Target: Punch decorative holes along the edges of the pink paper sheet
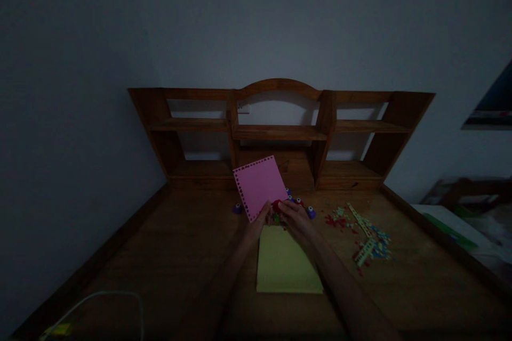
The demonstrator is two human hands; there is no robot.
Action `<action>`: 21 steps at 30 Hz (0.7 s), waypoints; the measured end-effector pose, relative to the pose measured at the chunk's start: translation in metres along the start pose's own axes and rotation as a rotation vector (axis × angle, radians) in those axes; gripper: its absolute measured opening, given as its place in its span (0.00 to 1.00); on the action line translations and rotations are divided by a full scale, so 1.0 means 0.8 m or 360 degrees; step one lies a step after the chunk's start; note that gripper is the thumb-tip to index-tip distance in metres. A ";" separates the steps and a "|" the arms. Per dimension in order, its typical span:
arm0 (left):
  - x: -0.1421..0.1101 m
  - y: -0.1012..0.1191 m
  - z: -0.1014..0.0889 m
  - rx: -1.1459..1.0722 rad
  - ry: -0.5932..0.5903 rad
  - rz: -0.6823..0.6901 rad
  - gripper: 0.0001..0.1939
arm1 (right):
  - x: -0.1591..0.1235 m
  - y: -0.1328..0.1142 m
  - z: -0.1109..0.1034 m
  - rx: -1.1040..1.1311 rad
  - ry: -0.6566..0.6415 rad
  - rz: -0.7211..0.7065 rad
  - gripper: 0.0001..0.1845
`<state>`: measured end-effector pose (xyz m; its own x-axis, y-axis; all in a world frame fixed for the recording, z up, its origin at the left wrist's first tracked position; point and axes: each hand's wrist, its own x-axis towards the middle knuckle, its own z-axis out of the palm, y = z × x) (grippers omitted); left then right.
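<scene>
My left hand (pixel 259 221) pinches the lower edge of a pink paper sheet (pixel 260 185) that has small shapes punched along its left and top edges. My right hand (pixel 294 217) closes on a small red punch (pixel 277 205) set at the same lower edge of the sheet. Both hands hover over the wooden desk (pixel 180 256), just above a stack of yellow paper (pixel 286 264). The light is dim.
Several small purple punches (pixel 311 212) lie behind my hands, one (pixel 237 208) left of the pink sheet. Coloured paper scraps and strips (pixel 366 237) are scattered at the right. A wooden shelf unit (pixel 280 133) stands at the desk's back. A white cable (pixel 112 298) lies front left.
</scene>
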<state>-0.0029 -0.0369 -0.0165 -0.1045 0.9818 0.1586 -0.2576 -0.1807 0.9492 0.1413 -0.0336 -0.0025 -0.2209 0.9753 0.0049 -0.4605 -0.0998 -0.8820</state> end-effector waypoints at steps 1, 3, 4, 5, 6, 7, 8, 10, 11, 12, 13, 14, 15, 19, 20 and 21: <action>0.000 0.001 0.000 0.0016 -0.0046 0.0016 0.24 | 0.000 0.001 -0.001 0.0003 0.0003 0.0011 0.15; -0.001 0.005 0.001 0.0038 -0.0124 0.0052 0.25 | 0.001 0.003 -0.003 0.0009 -0.0011 0.0012 0.15; -0.002 0.007 0.002 0.0045 -0.0153 0.0064 0.25 | 0.001 0.004 -0.004 0.0012 -0.0022 0.0012 0.15; -0.002 0.009 0.002 0.0052 -0.0180 0.0070 0.25 | 0.001 0.003 -0.004 0.0018 -0.0031 0.0011 0.15; -0.003 0.010 0.002 0.0059 -0.0201 0.0074 0.25 | 0.001 0.003 -0.004 0.0030 -0.0038 0.0010 0.14; -0.003 0.010 0.003 0.0069 -0.0223 0.0076 0.25 | 0.000 0.002 -0.003 0.0051 -0.0038 0.0005 0.14; -0.003 0.011 0.002 0.0082 -0.0248 0.0078 0.25 | -0.001 0.000 -0.002 0.0073 -0.0036 -0.0001 0.14; -0.002 0.011 0.002 0.0103 -0.0285 0.0086 0.25 | -0.003 -0.003 0.000 0.0101 -0.0040 -0.0003 0.14; -0.002 0.010 0.001 0.0107 -0.0297 0.0087 0.25 | -0.003 -0.004 0.001 0.0099 -0.0049 0.0005 0.14; -0.002 0.010 0.001 0.0110 -0.0310 0.0084 0.25 | -0.004 -0.005 0.001 0.0087 -0.0061 0.0019 0.14; -0.002 0.010 0.001 0.0114 -0.0318 0.0079 0.25 | -0.004 -0.006 0.000 0.0067 -0.0074 0.0035 0.14; -0.002 0.010 0.000 0.0120 -0.0319 0.0074 0.25 | -0.004 -0.006 -0.001 0.0040 -0.0080 0.0052 0.14; -0.002 0.010 0.000 0.0126 -0.0316 0.0070 0.24 | -0.004 -0.006 -0.001 0.0014 -0.0073 0.0064 0.15; -0.004 0.011 0.001 0.0139 -0.0292 0.0078 0.24 | -0.004 -0.006 -0.001 -0.0073 -0.0004 0.0074 0.18; -0.005 0.011 0.001 0.0142 -0.0294 0.0075 0.24 | -0.004 -0.007 0.000 -0.0082 0.0007 0.0071 0.18; -0.005 0.012 0.001 0.0145 -0.0292 0.0072 0.25 | -0.004 -0.008 0.001 -0.0087 0.0007 0.0069 0.19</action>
<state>-0.0038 -0.0429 -0.0077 0.0649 0.9685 0.2406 -0.1679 -0.2270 0.9593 0.1443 -0.0365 0.0031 -0.2359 0.9711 -0.0360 -0.4028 -0.1314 -0.9058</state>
